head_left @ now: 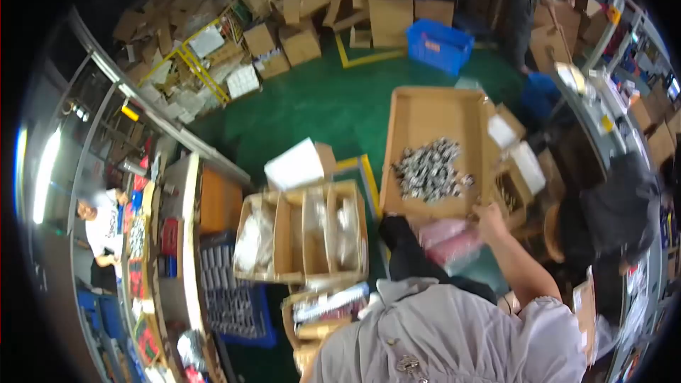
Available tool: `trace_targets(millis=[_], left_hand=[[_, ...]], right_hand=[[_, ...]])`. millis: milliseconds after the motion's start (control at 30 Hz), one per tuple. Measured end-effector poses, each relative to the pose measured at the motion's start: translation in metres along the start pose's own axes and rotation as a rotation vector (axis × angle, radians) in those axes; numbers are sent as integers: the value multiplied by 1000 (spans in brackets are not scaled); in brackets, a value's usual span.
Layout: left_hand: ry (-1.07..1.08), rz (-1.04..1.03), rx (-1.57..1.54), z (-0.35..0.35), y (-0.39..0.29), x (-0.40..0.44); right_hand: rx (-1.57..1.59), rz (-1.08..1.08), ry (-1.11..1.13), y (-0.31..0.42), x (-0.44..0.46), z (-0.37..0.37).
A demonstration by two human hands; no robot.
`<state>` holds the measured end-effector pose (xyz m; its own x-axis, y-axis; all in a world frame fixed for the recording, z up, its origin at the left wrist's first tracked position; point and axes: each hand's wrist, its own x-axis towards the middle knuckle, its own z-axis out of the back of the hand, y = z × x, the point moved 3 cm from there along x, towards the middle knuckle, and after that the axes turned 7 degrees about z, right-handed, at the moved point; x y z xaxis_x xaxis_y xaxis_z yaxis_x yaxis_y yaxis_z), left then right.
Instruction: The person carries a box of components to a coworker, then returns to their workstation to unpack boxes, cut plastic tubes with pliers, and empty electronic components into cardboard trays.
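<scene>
My right hand (489, 217) is at the near right corner of a large shallow cardboard tray (436, 110), with its fingers closed over the tray's edge. A heap of small silvery and dark metal parts (429, 169) lies in the tray, mostly towards its near half. Pink plastic bags (450, 242) lie just below the tray's near edge, beside my forearm. My left hand does not show; the grey shirt covers the lower part of the view.
To the left stands a divided cardboard box (289, 237) holding clear plastic bags. A blue crate (440, 46) sits on the green floor behind the tray. One person (535, 7) bends at the far right; another person (106, 227) is beyond the left bench. Cardboard boxes pile up at the back.
</scene>
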<state>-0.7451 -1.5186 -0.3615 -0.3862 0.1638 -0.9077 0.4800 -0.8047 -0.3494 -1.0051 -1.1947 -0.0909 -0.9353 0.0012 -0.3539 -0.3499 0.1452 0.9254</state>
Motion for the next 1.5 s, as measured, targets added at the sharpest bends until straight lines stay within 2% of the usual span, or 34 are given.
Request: trace_targets(millis=[33, 67, 100, 133, 167, 233, 300, 500, 567, 700, 767, 833, 900, 933, 967, 1067, 1167, 1233, 1267, 1300, 1367, 1433, 1467, 1500], left_hand=[[-24, -32, -20, 33, -17, 13], [-49, -63, -39, 64, -33, 24], [-74, -95, -57, 91, -50, 36], [-67, -104, -65, 96, -49, 40], [-59, -114, -74, 100, -49, 45], [-9, -118, -103, 105, -41, 45], [41, -123, -134, 111, -32, 46], [96, -161, -148, 146, -6, 65], [113, -173, -152, 146, -5, 61], [75, -127, -276, 185, -6, 64], [20, -98, -343, 210, -12, 66], [-82, -70, -420, 261, -17, 71], [-191, -4, -621, 262, -51, 67], [-248, 28, -721, 253, -72, 66], [-244, 15, -718, 254, -75, 65], [-429, 181, -1038, 257, -157, 25], [-534, 220, -1162, 281, -204, 30], [-654, 735, -1567, 292, -201, -28], [-758, 931, -1453, 279, -191, -45], [-828, 1031, -1533, 242, -177, -47], [-803, 1298, -1494, 166, -176, -41], [-690, 1377, -1513, 110, -161, -23], [-702, 1381, -1507, 120, -143, -16], [-744, 1344, -1546, 101, -146, 2]], right_hand=[[27, 13, -73, -1, 21, -23], [10, 44, -47, -3, 51, -36], [-97, 101, 88, -8, 80, -46], [-194, 122, 204, -14, 87, -55], [-200, 117, 212, -13, 101, -63], [-26, 32, 328, 2, 129, -103], [12, -88, 324, 18, 153, -148], [19, -123, 416, 40, 210, -241], [-20, -125, 421, 39, 216, -248], [-15, -284, 547, 12, 287, -320], [-18, -273, 717, 10, 325, -360], [-220, -196, 789, 11, 362, -402], [-287, -326, 868, -2, 374, -410], [-385, -221, 950, -11, 400, -420], [-447, -94, 909, -16, 426, -410], [-381, -212, 1203, 23, 441, -497], [-376, -300, 1304, 19, 441, -533], [-375, -421, 1328, -18, 443, -568], [-327, -465, 1339, -20, 431, -581], [-278, -510, 1349, -20, 410, -597], [-229, -563, 1359, -32, 376, -617], [-249, -540, 1437, -56, 351, -662], [-289, -569, 1427, -61, 340, -679], [-329, -598, 1417, -64, 324, -692]])
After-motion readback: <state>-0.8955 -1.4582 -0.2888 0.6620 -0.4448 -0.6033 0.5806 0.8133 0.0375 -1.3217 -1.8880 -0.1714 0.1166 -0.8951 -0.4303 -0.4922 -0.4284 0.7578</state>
